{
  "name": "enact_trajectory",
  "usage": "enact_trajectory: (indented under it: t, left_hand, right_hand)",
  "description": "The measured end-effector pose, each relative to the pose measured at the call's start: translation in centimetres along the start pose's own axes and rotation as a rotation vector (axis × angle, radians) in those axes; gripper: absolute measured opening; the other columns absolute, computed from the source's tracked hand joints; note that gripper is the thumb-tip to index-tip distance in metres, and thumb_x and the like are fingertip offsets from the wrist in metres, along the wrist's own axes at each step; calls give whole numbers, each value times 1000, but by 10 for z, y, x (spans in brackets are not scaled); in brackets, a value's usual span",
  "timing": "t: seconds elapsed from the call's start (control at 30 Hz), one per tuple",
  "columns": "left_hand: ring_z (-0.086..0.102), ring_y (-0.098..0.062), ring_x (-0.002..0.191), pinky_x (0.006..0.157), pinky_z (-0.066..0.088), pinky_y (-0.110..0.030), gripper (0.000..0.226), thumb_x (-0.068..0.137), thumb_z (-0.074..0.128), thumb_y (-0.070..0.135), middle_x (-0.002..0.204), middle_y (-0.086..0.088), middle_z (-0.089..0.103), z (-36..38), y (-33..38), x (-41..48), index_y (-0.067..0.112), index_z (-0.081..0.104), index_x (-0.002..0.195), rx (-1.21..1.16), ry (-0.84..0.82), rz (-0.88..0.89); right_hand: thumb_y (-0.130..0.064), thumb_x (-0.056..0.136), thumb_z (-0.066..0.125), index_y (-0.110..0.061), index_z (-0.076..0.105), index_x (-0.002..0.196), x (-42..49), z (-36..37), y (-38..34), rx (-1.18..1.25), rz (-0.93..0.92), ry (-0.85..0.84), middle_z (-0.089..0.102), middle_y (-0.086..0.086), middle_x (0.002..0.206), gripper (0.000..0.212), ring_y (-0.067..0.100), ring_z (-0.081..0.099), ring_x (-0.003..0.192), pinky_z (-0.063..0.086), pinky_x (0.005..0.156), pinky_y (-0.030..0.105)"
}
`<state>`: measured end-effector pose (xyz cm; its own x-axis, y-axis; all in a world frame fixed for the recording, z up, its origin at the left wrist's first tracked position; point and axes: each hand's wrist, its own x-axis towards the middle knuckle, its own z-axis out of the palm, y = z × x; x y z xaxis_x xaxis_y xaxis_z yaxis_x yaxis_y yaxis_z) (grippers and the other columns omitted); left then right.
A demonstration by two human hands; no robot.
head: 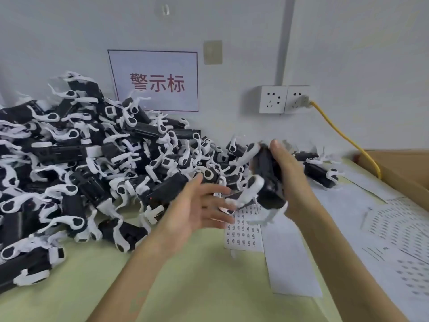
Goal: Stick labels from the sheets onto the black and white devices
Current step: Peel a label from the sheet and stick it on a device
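A black cylindrical device with white plastic clips [267, 175] is gripped by the right hand [289, 175] above the white label sheet [243, 233] on the surface. The left hand [197, 208] is spread beside it, released. Pickup is judged done; peeling from that sheet is called for next.

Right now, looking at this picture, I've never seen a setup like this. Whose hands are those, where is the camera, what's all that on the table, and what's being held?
There is no machine here. These are a person's two bare hands, seen from one camera worn on the head, looking forward and down. The right hand grips one black and white device, lifted above the table. The left hand is open with fingers spread beside it, holding nothing. To the left lies a big pile of devices of the same kind. Below the hands is a label sheet with rows of small labels. More sheets lie to the right, next to a cardboard box. On the wall are a sign and a socket with a yellow cable plugged in.
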<state>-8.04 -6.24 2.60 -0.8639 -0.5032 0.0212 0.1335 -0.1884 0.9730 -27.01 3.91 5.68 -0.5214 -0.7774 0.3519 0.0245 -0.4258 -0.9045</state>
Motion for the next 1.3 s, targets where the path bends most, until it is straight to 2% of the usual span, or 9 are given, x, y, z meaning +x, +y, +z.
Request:
enact_trajectory:
  t: [0.1, 0.23, 0.4, 0.53, 0.63, 0.83, 1.07, 1.17, 1.3]
  left_hand:
    - [73, -33, 94, 80, 59, -40, 58, 106, 38, 50, 116, -20, 72, 24, -5, 4, 4, 66, 130, -198, -249, -101]
    - [68, -19, 112, 84, 58, -28, 45, 91, 68, 48, 126, -12, 69, 32, -17, 7, 11, 76, 115, -251, -216, -29]
    - [71, -15, 93, 72, 55, -26, 45, 99, 53, 49, 113, -8, 74, 21, -21, 5, 19, 74, 125, -222, -128, 29]
    - [62, -13, 70, 58, 45, -25, 40, 90, 62, 54, 86, -4, 73, 28, -24, 5, 22, 80, 106, -71, -63, 53]
    - [63, -18, 77, 57, 47, -27, 49, 88, 68, 52, 100, -12, 72, 35, -28, 7, 16, 73, 121, -49, -15, 33]
    - [72, -27, 96, 85, 50, -42, 49, 90, 61, 45, 119, -20, 72, 28, -33, 8, 9, 74, 121, -113, -4, 19]
    - [72, -28, 108, 86, 60, -40, 51, 91, 56, 48, 122, -15, 73, 20, -28, 12, 12, 72, 124, -196, 147, 116]
    - [64, -37, 118, 102, 52, -51, 63, 86, 65, 45, 130, -20, 67, 13, -23, 12, 4, 64, 134, -191, 201, 173]
    - [61, -31, 97, 74, 56, -33, 83, 75, 72, 46, 118, -30, 61, 4, -17, 8, -12, 55, 132, -172, 206, 228]
  right_hand:
    - [-52, 92, 53, -21, 65, 103, -10, 9, 11, -263, -67, 1, 66, -13, 86, 34, 2, 61, 80, 48, 69, 13]
    - [-45, 88, 66, -28, 61, 120, -18, 11, 15, -313, -19, -100, 68, -9, 107, 37, 4, 64, 93, 54, 75, 19]
    - [-20, 75, 84, -36, 41, 147, -27, 2, 15, -215, -11, -384, 66, 6, 124, 85, 26, 68, 114, 56, 93, 34]
    - [-30, 76, 77, -28, 56, 128, -31, 13, 21, -154, -53, -141, 65, 14, 109, 56, 21, 65, 96, 56, 83, 33]
    - [-32, 86, 69, -27, 62, 116, -31, 16, 24, -154, -40, -16, 64, 17, 102, 31, 21, 59, 87, 54, 77, 33]
    - [-26, 97, 58, -35, 57, 141, -30, 3, 22, 1, 80, -224, 66, 12, 133, 45, 29, 62, 119, 46, 108, 50]
    - [-18, 91, 65, -29, 46, 152, -35, 9, 31, -139, -9, -287, 55, -1, 149, 65, 19, 48, 142, 40, 115, 50]
    - [-22, 90, 67, -27, 61, 138, -33, 13, 37, -207, -16, -197, 68, -3, 133, 48, 15, 61, 126, 51, 104, 45]
    - [-18, 101, 62, -17, 74, 106, -26, 3, 48, -495, 4, -57, 76, -5, 97, 13, 8, 70, 92, 57, 86, 40]
